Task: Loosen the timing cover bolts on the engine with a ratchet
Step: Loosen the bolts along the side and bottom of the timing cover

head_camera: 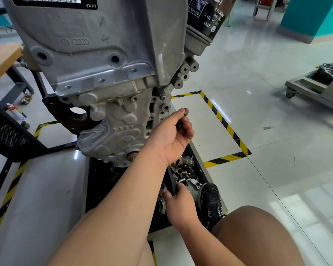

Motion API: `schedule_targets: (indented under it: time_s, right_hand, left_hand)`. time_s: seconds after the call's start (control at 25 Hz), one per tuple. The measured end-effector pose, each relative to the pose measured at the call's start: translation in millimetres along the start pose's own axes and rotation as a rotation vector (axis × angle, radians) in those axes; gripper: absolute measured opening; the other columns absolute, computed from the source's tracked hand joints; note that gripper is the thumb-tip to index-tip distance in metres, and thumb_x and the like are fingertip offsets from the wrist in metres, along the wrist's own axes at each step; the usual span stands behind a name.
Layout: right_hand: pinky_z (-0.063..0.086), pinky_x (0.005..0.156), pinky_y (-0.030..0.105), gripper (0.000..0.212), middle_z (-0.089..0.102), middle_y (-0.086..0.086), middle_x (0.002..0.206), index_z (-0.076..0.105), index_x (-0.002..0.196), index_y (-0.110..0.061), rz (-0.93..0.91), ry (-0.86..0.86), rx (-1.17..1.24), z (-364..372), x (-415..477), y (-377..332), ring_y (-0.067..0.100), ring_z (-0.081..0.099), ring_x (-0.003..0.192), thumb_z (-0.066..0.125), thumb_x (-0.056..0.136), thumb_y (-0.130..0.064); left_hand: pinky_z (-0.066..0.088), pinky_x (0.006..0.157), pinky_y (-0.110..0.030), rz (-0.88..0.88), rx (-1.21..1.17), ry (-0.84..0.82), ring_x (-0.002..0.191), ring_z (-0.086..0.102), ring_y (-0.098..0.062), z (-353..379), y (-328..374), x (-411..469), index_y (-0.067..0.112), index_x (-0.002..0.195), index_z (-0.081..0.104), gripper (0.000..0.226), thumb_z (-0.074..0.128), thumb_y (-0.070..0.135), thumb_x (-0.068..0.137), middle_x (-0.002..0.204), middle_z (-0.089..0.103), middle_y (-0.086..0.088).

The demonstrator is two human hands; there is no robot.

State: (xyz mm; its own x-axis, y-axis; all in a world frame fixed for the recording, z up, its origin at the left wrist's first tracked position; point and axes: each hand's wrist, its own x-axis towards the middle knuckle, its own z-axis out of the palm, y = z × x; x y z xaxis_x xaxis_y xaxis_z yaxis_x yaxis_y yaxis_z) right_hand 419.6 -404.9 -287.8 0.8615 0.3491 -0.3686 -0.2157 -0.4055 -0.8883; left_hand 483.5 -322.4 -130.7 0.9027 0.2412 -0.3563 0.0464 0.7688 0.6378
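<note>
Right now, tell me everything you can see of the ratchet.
The ratchet is a slim, dark tool, metal by its look, and mostly hidden. It stands steeply by the right edge of the engine. The right hand grips its lower handle. The left hand curls round its upper end, where a short black piece shows between the fingers. The left wrist covers its middle. Whether its head sits on a bolt cannot be seen.

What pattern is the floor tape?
The tape has yellow-black diagonal stripes; head view shows it best.
</note>
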Motion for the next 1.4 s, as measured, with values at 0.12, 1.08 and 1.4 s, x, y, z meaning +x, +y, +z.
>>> schedule_targets:
  time_s: [0.12, 1.08, 1.4]
  right_hand:
    - [0.047, 0.064, 0.02, 0.012, 0.068, -0.015, 0.085, 0.058, 0.103, -0.029, 0.003, -0.005, 0.0, 0.2, 0.4, 0.5, -0.002, 0.062, 0.075, 0.057, 0.092, -0.031]
    - [0.043, 0.054, 0.024, 0.017, 0.068, -0.009, 0.075, 0.058, 0.109, -0.025, 0.013, -0.016, 0.041, -3.1, -2.8, -6.1, 0.004, 0.06, 0.059, 0.055, 0.093, -0.03]
    - [0.038, 0.05, 0.024, 0.014, 0.06, -0.008, 0.067, 0.058, 0.105, -0.022, -0.003, -0.009, 0.015, -6.1, -1.5, -6.4, 0.005, 0.05, 0.05, 0.055, 0.094, -0.03]
  left_hand:
    - [0.044, 0.042, -0.017, -0.021, -0.054, -0.007, 0.044, 0.051, -0.004, 4.0, 1.3, 1.5, 0.012, 0.079, 0.058, 0.027, 0.051, 0.029, 0.098, 0.057, 0.051, 0.005]
    - [0.04, 0.038, -0.018, 0.029, 0.605, 0.231, 0.04, 0.047, -0.008, -23.3, -8.4, -4.6, 0.009, 0.082, 0.063, 0.031, 0.047, 0.028, 0.101, 0.059, 0.046, 0.002]
    - [0.045, 0.051, -0.026, -0.188, 1.439, 0.357, 0.05, 0.049, -0.019, -96.8, -7.5, 11.7, 0.003, 0.103, 0.058, 0.025, 0.039, 0.018, 0.1, 0.065, 0.053, -0.01]
